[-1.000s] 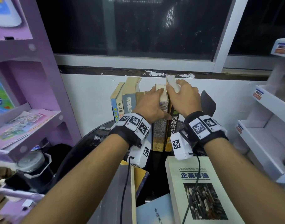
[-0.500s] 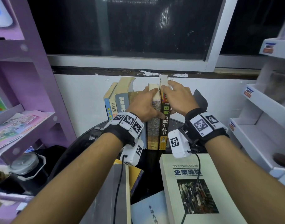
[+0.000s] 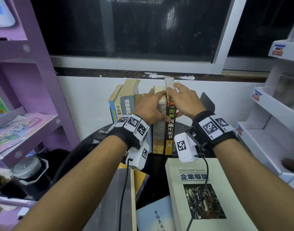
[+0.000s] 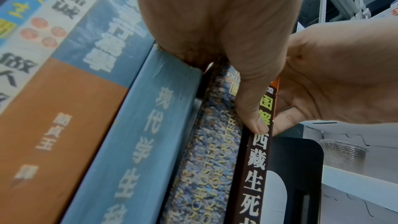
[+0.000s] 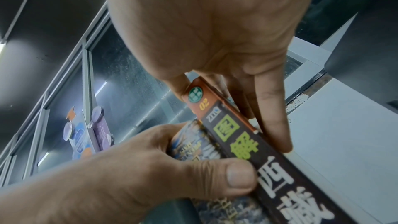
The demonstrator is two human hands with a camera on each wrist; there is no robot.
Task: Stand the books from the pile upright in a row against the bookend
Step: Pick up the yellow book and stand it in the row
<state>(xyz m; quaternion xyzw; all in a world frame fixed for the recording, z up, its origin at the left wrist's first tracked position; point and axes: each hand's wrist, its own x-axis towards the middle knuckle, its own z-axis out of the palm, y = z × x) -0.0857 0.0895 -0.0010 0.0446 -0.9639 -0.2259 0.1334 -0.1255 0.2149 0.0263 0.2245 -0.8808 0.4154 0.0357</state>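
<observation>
Several books stand upright in a row on the black round table (image 3: 181, 126) by the white wall. My left hand (image 3: 159, 105) grips the top of the mottled-spine book (image 3: 158, 139), fingers over its top edge and thumb on the spine (image 4: 256, 122). Just right of it stands the dark brown-spine book (image 3: 170, 130) (image 4: 256, 168) (image 5: 232, 134). My right hand (image 3: 176, 102) (image 5: 215, 40) holds its top, with the thumb on its right side. The black bookend (image 3: 208, 104) (image 4: 301, 168) stands right of that book, partly hidden by my right hand.
A big cream book (image 3: 203, 189) lies flat at the front, beside a pale blue book (image 3: 154, 215), a yellow book (image 3: 141, 179) and a grey one (image 3: 117, 197). A purple shelf (image 3: 34, 80) stands at the left, a white shelf (image 3: 268, 130) at the right.
Both hands keep hold of the same two books at the right end of the row. Only the view has shifted slightly.
</observation>
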